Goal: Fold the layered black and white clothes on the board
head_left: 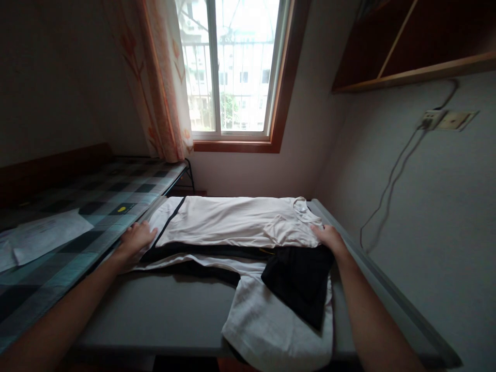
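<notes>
A white T-shirt [232, 219] lies sideways on the grey table, with its neckline to the right and its hem to the left. One side is folded over, and its short sleeve rests on the body. Beneath it shows a black T-shirt whose black sleeve [300, 281] is spread toward me. A further white sleeve [279, 315] hangs over the near edge. At the hem end, my left hand [137, 237] is closed on the white fabric, its fingertips partly hidden. My right hand [327, 237] pinches the white T-shirt near the shoulder, beside the collar.
To the left stands a bed with a checkered mattress [135, 178], bearing white papers [42, 235]. The grey table [174, 310] meets the wall on the right, where a cord hangs from a socket [434, 120]. A window [236, 67] and an orange curtain [158, 82] are ahead.
</notes>
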`<state>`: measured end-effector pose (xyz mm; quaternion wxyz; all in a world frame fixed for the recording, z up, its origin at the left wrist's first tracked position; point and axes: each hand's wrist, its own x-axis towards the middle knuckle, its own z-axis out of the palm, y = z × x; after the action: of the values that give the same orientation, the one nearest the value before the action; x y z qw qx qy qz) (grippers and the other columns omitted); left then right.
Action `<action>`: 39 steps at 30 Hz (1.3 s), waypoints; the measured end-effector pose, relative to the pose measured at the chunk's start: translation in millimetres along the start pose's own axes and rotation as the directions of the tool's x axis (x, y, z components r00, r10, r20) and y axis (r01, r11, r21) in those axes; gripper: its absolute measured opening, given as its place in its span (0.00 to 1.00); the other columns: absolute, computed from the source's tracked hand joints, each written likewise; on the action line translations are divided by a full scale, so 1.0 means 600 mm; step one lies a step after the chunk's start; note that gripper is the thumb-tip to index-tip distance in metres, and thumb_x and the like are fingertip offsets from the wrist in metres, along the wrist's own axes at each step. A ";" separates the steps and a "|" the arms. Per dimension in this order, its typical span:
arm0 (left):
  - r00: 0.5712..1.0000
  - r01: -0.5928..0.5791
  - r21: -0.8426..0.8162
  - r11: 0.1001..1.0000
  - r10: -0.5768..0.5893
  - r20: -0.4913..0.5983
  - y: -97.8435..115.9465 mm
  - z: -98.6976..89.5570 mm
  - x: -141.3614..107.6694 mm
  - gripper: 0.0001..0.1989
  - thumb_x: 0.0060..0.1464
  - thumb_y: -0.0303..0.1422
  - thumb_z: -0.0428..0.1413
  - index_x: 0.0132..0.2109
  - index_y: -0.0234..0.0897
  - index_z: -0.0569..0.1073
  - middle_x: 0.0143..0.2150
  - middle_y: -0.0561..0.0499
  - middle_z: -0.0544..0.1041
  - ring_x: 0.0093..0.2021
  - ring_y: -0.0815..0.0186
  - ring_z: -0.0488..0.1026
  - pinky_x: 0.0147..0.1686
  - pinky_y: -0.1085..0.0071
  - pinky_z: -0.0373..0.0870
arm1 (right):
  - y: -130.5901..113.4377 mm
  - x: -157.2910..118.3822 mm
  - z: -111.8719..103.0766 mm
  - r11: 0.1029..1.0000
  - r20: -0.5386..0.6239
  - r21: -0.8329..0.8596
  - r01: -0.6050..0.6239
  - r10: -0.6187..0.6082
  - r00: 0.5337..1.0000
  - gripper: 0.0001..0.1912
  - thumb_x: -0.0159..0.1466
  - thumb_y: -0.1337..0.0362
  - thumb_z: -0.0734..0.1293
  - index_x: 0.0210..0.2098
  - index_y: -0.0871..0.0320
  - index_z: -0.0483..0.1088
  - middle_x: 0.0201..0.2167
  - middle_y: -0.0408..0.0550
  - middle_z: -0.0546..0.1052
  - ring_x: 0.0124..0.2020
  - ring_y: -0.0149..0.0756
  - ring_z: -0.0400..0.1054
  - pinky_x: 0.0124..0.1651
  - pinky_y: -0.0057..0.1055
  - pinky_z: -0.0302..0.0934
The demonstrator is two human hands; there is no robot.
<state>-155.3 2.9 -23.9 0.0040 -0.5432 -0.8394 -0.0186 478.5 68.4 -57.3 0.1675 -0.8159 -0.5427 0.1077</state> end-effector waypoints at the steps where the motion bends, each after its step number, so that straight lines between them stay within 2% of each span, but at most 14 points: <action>1: 1.000 0.028 0.034 0.999 -0.028 0.008 0.002 0.000 -0.001 0.28 0.61 0.46 0.45 0.52 0.23 0.72 0.51 0.26 0.75 0.52 0.41 0.74 0.45 0.56 0.71 | 0.001 0.000 0.001 1.000 -0.005 -0.005 -0.002 0.001 1.000 0.30 0.64 0.48 0.62 0.51 0.68 0.76 0.48 0.69 0.79 0.51 0.54 0.74 0.45 0.35 0.66; 3: 0.998 0.065 0.064 0.996 -0.065 -0.008 0.006 0.000 -0.003 0.31 0.61 0.49 0.44 0.54 0.22 0.71 0.52 0.25 0.74 0.52 0.41 0.74 0.45 0.56 0.71 | 0.002 0.000 0.002 1.000 -0.011 -0.008 -0.004 0.003 1.000 0.30 0.64 0.48 0.62 0.51 0.67 0.75 0.47 0.69 0.79 0.50 0.54 0.74 0.45 0.35 0.66; 8: 0.998 0.063 0.057 0.996 -0.062 -0.019 0.007 0.003 -0.002 0.32 0.62 0.49 0.43 0.52 0.21 0.72 0.50 0.24 0.75 0.51 0.40 0.74 0.44 0.53 0.70 | 0.003 0.000 0.001 1.000 -0.002 0.002 0.013 -0.013 1.000 0.29 0.64 0.49 0.62 0.51 0.66 0.76 0.47 0.68 0.79 0.50 0.55 0.75 0.44 0.36 0.66; 16: 0.998 0.009 0.040 0.999 -0.007 -0.066 0.013 0.014 -0.008 0.25 0.65 0.38 0.39 0.53 0.21 0.72 0.48 0.25 0.76 0.50 0.41 0.76 0.44 0.55 0.70 | -0.005 -0.011 -0.009 0.999 -0.016 -0.040 -0.009 0.008 1.000 0.27 0.63 0.49 0.63 0.51 0.64 0.76 0.47 0.67 0.79 0.48 0.56 0.75 0.42 0.37 0.67; 21: 0.998 0.053 0.002 0.999 -0.053 -0.017 0.009 0.007 -0.010 0.26 0.64 0.43 0.43 0.53 0.24 0.71 0.48 0.28 0.78 0.49 0.43 0.76 0.41 0.59 0.70 | -0.009 -0.018 -0.015 0.998 -0.015 -0.057 -0.033 0.032 0.999 0.27 0.63 0.49 0.63 0.53 0.61 0.76 0.48 0.66 0.79 0.49 0.55 0.75 0.43 0.37 0.67; 26: 1.000 0.012 -0.082 0.997 -0.014 -0.020 -0.003 0.010 -0.007 0.24 0.62 0.46 0.45 0.43 0.30 0.76 0.39 0.34 0.80 0.41 0.49 0.78 0.33 0.65 0.67 | -0.009 -0.018 -0.014 0.998 -0.013 -0.061 -0.028 0.028 1.000 0.27 0.63 0.49 0.63 0.53 0.61 0.76 0.48 0.66 0.79 0.49 0.55 0.75 0.43 0.38 0.67; 29: 0.999 -0.008 -0.143 0.990 0.002 -0.045 0.000 0.013 -0.007 0.24 0.63 0.45 0.43 0.42 0.31 0.76 0.34 0.38 0.80 0.37 0.53 0.78 0.32 0.67 0.67 | -0.006 -0.015 -0.010 0.998 -0.034 -0.059 -0.011 0.009 0.999 0.26 0.63 0.49 0.64 0.51 0.61 0.76 0.46 0.65 0.80 0.47 0.55 0.76 0.43 0.38 0.67; 35: 0.994 0.092 -0.038 0.995 -0.093 -0.051 0.012 0.009 -0.005 0.27 0.65 0.45 0.37 0.53 0.31 0.72 0.46 0.30 0.79 0.47 0.45 0.77 0.40 0.60 0.70 | 0.004 -0.009 -0.004 0.997 -0.016 -0.068 0.026 -0.027 1.000 0.27 0.63 0.49 0.63 0.52 0.62 0.75 0.47 0.65 0.80 0.49 0.55 0.75 0.42 0.36 0.66; 39: 0.999 0.031 -0.013 0.999 -0.030 0.028 -0.006 0.021 0.003 0.27 0.64 0.46 0.39 0.54 0.30 0.69 0.48 0.30 0.78 0.48 0.44 0.77 0.40 0.60 0.70 | 0.017 0.001 0.001 0.996 -0.013 -0.032 0.085 -0.086 0.996 0.23 0.64 0.52 0.64 0.51 0.61 0.76 0.46 0.63 0.80 0.48 0.52 0.76 0.42 0.33 0.66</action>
<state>-159.0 3.5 -36.3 -0.0116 -0.5305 -0.8474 -0.0168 487.3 65.2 -61.9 0.1628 -0.7953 -0.5776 0.0860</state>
